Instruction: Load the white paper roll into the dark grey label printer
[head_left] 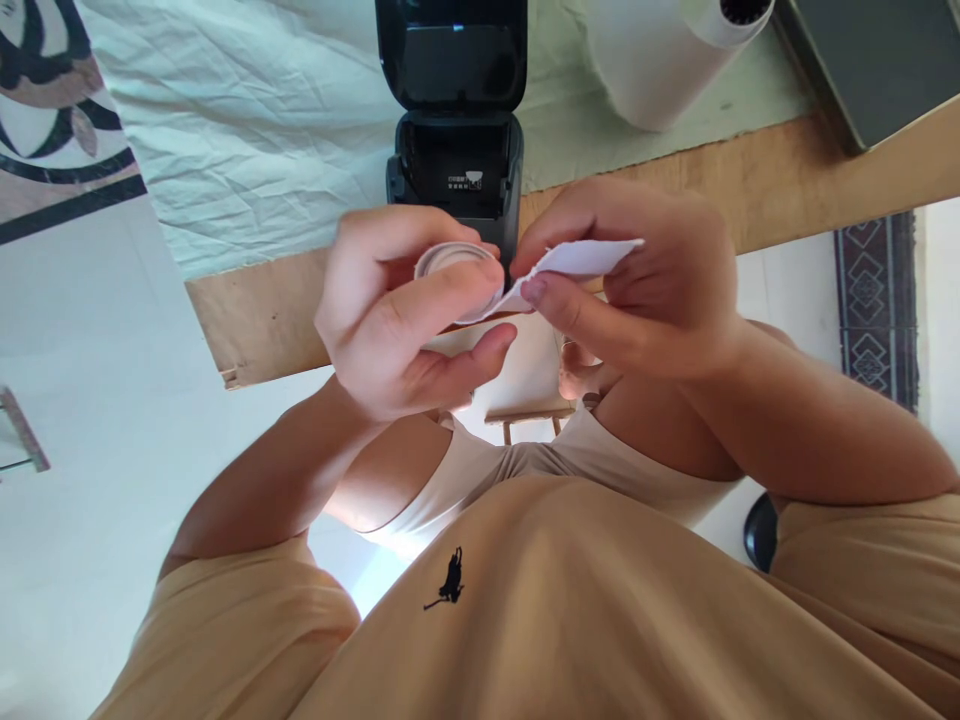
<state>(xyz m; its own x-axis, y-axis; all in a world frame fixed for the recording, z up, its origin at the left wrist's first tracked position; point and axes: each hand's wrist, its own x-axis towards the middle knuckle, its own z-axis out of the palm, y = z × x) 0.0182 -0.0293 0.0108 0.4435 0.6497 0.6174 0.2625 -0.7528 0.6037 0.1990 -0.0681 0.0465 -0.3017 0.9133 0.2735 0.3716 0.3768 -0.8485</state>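
Left hand (397, 310): fingers curled closed around a small white paper roll (457, 265), thumb laid across its front, the roll held on edge just in front of the chest. Right hand (637, 280): thumb and forefinger pinched shut on the loose paper end (577, 262), a crumpled white strip running from the roll across to the right — the two hands nearly touching at the strip. Directly behind the hands, on the wooden table (787, 175): a black label printer (456, 120), lid raised, its compartment open and facing the person; whether anything sits inside it cannot be told. Table surface beyond the printer covered by a wrinkled pale cloth (247, 120). Upper right, on the cloth: a large white paper roll (660, 60) lying on its side, with a dark flat object (877, 60) just beside it at the table's corner. Foreground — tan shirt (570, 620) with a small black emblem, pale floor below the table edge.
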